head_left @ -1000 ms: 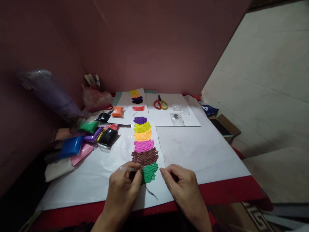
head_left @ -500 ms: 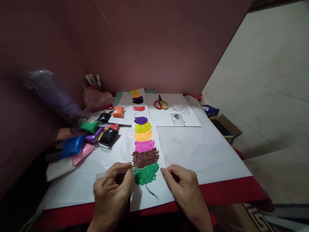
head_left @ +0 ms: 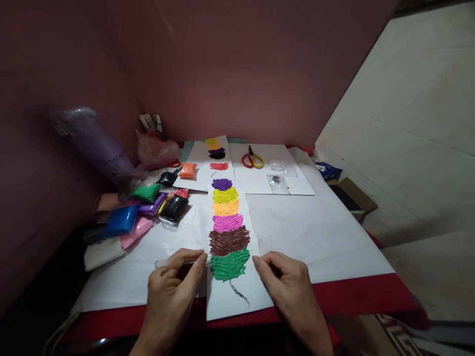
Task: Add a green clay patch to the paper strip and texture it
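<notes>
A long white paper strip [head_left: 218, 301] lies before me, bearing bands of textured modelling clay. The green clay band [head_left: 230, 265] is nearest, with a brown clay band [head_left: 229, 240] above it and pink, orange, yellow and purple ones beyond. Below the green runs a dark scribbled line [head_left: 239, 291]. My left hand [head_left: 177, 287] is closed in a pinch on a clear plastic clay tool [head_left: 162, 263], its tip at the green band's left edge. My right hand [head_left: 285, 279] is closed, thumb and forefinger together at the strip's right edge; whatever they pinch is hidden.
Packets of coloured clay [head_left: 120, 221] are heaped at the left. Red-and-yellow-handled scissors [head_left: 253, 158] and small clear bags [head_left: 277, 183] lie on white sheets at the back. A purple wrapped cylinder [head_left: 96, 143] leans at the left wall. An open cardboard box [head_left: 356, 194] stands off the table's right side.
The whole scene has shifted slightly right in view as the head turned. Both hands keep nearly the same places beside the green band, the clear tool still in the left.
</notes>
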`<state>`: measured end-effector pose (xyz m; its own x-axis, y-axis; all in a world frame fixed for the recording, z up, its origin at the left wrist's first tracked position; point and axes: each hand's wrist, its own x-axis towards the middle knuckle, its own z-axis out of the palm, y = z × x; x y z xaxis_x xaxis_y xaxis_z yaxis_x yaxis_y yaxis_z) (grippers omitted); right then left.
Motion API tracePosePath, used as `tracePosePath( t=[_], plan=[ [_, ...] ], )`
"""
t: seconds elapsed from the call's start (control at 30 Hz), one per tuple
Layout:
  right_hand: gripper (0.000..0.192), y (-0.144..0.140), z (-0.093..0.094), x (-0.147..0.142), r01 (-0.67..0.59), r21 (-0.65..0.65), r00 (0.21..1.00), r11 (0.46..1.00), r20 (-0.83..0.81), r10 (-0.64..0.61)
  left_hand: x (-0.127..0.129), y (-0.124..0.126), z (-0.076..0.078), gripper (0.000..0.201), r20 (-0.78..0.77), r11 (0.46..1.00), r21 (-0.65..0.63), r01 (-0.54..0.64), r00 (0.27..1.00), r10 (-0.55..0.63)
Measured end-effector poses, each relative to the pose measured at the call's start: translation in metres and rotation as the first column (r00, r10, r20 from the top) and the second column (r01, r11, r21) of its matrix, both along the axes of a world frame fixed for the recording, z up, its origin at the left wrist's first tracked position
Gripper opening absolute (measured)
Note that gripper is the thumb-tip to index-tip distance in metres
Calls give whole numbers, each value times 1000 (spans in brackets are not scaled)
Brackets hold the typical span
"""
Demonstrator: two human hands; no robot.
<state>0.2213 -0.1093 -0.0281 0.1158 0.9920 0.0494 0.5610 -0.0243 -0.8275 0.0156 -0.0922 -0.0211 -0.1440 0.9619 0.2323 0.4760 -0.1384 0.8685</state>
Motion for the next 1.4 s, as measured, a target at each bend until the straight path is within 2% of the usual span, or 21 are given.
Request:
tracePosePath(
  t=[0.13,0.47,0.9,1.4],
  plan=[
    [42,0,0,-1,6,-7,1000,1000,1,-6,2,2,3,13,10,999,-19,51,999,-51],
    [42,0,0,0,8,-9,1000,1000,-9,-8,-2,4,-1,18,-11,994,-41,105,994,-106],
    [42,-1,-1,0,7,-18,1000,1000,-21,-7,-2,7,-1,22,-49,995,-57,86,995,-89],
    [43,0,-3,1,3,-26,1000,1000,-5,-3,-3,11,-3,31,-78,977,-186,107,989,-123]
  ],
)
